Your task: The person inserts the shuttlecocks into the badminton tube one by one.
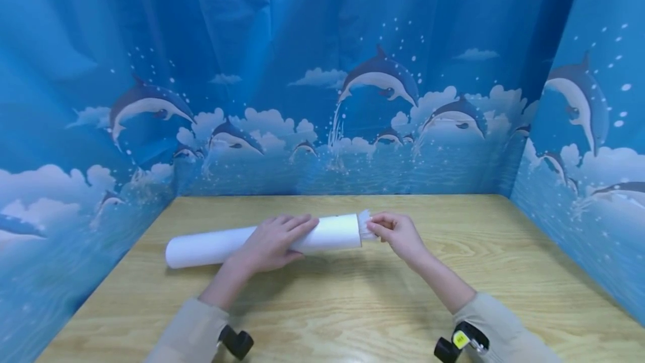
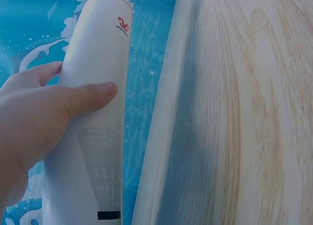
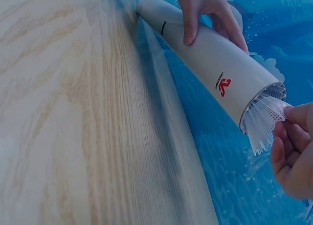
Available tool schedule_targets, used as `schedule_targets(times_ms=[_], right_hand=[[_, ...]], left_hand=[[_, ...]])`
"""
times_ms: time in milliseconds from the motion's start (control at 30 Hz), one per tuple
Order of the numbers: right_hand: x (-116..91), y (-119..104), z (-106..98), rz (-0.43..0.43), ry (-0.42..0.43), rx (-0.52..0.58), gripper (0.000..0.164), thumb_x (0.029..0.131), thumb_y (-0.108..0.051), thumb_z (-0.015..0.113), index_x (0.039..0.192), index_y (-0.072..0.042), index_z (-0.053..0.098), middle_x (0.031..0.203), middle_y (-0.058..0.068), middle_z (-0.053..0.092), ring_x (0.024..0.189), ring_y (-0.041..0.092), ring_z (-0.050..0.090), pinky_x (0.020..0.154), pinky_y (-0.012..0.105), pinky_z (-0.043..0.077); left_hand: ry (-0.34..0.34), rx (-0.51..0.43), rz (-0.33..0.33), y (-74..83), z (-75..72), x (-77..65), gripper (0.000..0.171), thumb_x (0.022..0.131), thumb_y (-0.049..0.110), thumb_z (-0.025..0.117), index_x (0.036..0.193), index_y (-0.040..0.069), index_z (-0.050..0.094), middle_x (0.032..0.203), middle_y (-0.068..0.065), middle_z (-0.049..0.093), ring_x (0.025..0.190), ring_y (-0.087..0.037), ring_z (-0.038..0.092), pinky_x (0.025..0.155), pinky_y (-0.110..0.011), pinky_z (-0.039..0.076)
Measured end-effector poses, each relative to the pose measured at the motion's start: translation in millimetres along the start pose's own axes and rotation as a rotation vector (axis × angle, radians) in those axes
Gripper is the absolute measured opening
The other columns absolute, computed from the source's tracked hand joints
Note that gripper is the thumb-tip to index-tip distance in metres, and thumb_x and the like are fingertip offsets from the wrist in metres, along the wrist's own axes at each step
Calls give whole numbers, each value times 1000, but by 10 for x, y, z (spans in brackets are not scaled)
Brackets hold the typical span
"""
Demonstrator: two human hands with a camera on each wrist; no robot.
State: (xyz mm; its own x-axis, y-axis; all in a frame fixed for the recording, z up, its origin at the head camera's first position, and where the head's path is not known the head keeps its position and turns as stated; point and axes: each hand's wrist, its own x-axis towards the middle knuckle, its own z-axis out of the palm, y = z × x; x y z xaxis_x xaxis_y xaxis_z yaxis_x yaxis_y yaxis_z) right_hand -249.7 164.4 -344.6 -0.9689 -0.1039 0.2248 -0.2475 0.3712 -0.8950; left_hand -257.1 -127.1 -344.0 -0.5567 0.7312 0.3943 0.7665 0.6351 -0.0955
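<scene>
A white shuttlecock tube (image 1: pixel 216 246), with a red logo and a printed shuttlecock on its side, lies lengthwise over the table. My left hand (image 1: pixel 274 241) grips it around the middle, thumb on the near side in the left wrist view. At the tube's open right end, a white shuttlecock (image 3: pixel 266 120) sticks partly out, its mesh skirt facing outward. Thumb and fingers of my right hand (image 1: pixel 400 235) pinch the edge of that skirt. The rest of the shuttlecock is hidden inside the tube.
The light wood-grain table (image 1: pixel 322 307) extends under both forearms. Blue dolphin-print sheeting (image 1: pixel 302 83) stands along its back and sides. A small black device is strapped at each wrist.
</scene>
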Motion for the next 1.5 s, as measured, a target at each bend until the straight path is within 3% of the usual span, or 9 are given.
schedule_targets(times_ms=[167,433,733,1033,1300,1500], right_hand=[[12,-5,46,-42,44,5,16,87,-6,64,96,7,65,91,15,68,75,12,61,62,28,53],[13,-15,97,-47,70,32,15,86,-5,65,94,7,66,90,17,68,81,18,64,73,40,55],[11,-8,194,-68,32,61,14,86,2,61,97,9,66,97,20,67,91,27,65,76,30,55],[31,-1,255,-81,67,-18,13,83,-2,65,93,3,72,92,14,69,86,23,62,66,27,51],[32,40,262,-63,17,35,17,84,-1,64,99,5,69,100,18,68,95,30,63,77,35,54],[8,32,224,-38,-21,18,19,86,-4,62,103,4,68,103,17,67,95,27,63,76,40,54]], left_hand=[[8,5,-2,11,-11,1,80,74,31,78,142,17,39,138,-4,46,115,-28,51,93,-49,45],[21,5,-1,10,-8,-4,80,74,31,78,142,18,39,138,-5,47,114,-28,52,93,-49,44],[29,7,7,16,6,6,80,74,31,78,142,18,39,138,-5,47,114,-28,52,93,-49,45],[30,20,6,14,-1,10,81,73,31,79,142,18,39,138,-5,47,113,-28,53,92,-48,45],[26,19,15,19,-8,14,80,74,31,78,142,17,39,138,-5,46,114,-27,52,92,-47,46],[22,18,17,18,-4,15,80,74,31,78,142,16,39,138,-5,47,114,-27,52,92,-47,46]])
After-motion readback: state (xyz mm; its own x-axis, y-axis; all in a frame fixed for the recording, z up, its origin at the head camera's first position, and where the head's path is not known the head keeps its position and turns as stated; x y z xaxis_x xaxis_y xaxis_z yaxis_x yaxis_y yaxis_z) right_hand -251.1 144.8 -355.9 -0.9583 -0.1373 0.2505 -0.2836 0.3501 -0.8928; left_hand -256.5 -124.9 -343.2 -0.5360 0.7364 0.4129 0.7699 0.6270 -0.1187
